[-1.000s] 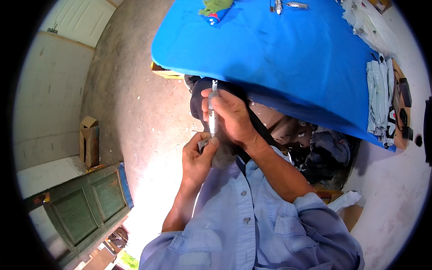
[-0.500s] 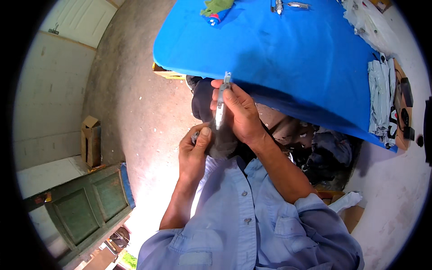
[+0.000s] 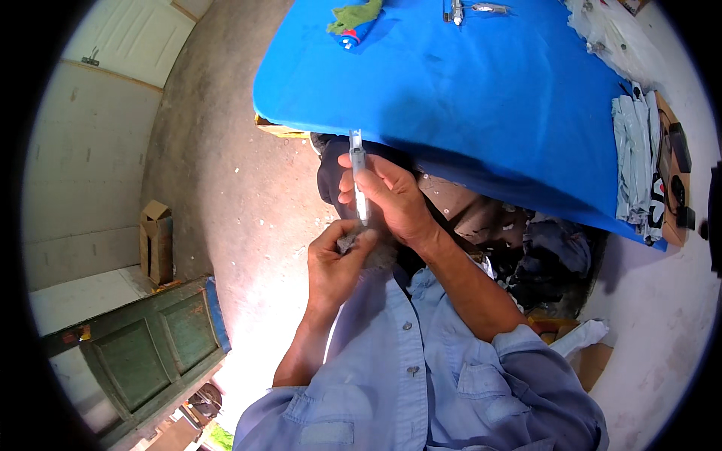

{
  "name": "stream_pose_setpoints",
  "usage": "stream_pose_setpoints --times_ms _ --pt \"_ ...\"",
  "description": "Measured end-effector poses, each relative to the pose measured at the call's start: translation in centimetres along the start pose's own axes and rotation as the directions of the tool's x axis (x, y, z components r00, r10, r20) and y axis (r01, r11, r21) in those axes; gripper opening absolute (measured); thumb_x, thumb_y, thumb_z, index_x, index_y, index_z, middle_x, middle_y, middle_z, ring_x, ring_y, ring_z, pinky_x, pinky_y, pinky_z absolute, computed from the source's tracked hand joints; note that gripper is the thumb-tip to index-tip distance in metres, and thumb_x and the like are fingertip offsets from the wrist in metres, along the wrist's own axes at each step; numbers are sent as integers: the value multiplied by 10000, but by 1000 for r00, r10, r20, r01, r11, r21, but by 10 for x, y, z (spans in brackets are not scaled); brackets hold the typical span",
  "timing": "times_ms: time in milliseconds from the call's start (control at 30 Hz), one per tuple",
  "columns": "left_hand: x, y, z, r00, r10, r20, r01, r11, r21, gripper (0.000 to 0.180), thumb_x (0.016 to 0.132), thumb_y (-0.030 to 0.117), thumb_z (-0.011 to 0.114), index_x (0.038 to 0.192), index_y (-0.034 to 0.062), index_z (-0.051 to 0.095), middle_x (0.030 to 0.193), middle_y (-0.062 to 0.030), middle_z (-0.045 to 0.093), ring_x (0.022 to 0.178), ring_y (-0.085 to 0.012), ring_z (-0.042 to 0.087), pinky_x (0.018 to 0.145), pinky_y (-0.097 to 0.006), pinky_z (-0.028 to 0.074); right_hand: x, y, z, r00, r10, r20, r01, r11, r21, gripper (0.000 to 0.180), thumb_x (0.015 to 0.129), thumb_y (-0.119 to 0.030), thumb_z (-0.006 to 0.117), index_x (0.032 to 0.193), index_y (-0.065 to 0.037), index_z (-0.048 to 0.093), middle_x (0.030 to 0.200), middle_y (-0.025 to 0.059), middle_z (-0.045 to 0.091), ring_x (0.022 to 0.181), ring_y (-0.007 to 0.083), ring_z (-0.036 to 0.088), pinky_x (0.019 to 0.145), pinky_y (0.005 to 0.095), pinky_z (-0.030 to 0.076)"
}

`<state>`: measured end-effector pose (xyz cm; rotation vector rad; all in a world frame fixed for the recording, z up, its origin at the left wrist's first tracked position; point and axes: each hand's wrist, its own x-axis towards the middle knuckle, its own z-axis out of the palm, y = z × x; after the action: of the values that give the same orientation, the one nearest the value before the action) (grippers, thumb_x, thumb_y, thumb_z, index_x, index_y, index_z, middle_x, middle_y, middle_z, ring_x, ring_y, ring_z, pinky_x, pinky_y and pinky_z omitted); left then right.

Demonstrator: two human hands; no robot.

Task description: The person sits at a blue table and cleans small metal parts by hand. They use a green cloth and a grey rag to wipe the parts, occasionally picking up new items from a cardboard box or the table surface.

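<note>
A concrete floor (image 3: 226, 188) runs under a blue-covered counter (image 3: 481, 98), with a cardboard box (image 3: 156, 239) and a green door panel (image 3: 150, 353) lying off to the left. Below the counter's near edge, the right hand (image 3: 391, 199) is closed around a slim clear syringe-like tool (image 3: 359, 177). Its long axis runs nearly upright in the view, one end pointing toward the counter and the other down at the left hand (image 3: 338, 259). The left hand pinches a small grey piece (image 3: 352, 240). Since a second ago the tool has shifted slightly right and straightened.
</note>
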<state>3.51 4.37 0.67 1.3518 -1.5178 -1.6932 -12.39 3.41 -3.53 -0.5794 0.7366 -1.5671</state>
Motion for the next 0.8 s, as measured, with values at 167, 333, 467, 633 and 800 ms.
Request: stream_pose_setpoints --times_ms 167,333,467,633,800 --pt "1 -6 -4 996 27 -81 -14 987 163 163 982 142 769 1018 -12 730 776 53 612 703 -27 542 626 -208 436 1 5 -9 999 -38 16 38 999 -16 367 1103 -260 601 1346 13 629 1045 57 687 963 144 666 888 300 534" --pt "3 -20 -6 999 -50 -5 49 987 -153 149 998 148 744 996 2 715 762 33 618 659 -33 532 573 -228 437 -2 2 -9 999 47 10 -48 987 152 364 1105 -258 591 1364 -6 631 1065 54 693 997 146 687 887 297 560" --pt "-2 -18 -7 981 -159 113 191 902 -388 177 1025 207 706 1012 31 689 785 -2 647 593 -66 556 479 -241 444 -4 2 -11 994 60 87 -76 978 193 380 1111 -269 576 1395 -19 610 1104 51 685 1022 152 700 891 292 573" --pt "-8 -14 -1 955 -203 214 294 717 -631 308 1058 314 633 1062 6 623 765 -59 638 522 -71 563 403 -192 443 -6 -2 -10 978 25 209 -93 942 324 394 1120 -267 549 1424 -19 579 1140 51 674 1031 149 704 895 288 573" --pt "-10 -13 4 948 -205 244 313 732 -605 297 1046 309 662 1054 13 643 800 -66 665 542 -89 582 421 -215 454 -5 2 -16 982 33 184 -106 911 399 383 1123 -274 539 1423 -38 576 1120 46 670 1013 156 705 877 283 571"
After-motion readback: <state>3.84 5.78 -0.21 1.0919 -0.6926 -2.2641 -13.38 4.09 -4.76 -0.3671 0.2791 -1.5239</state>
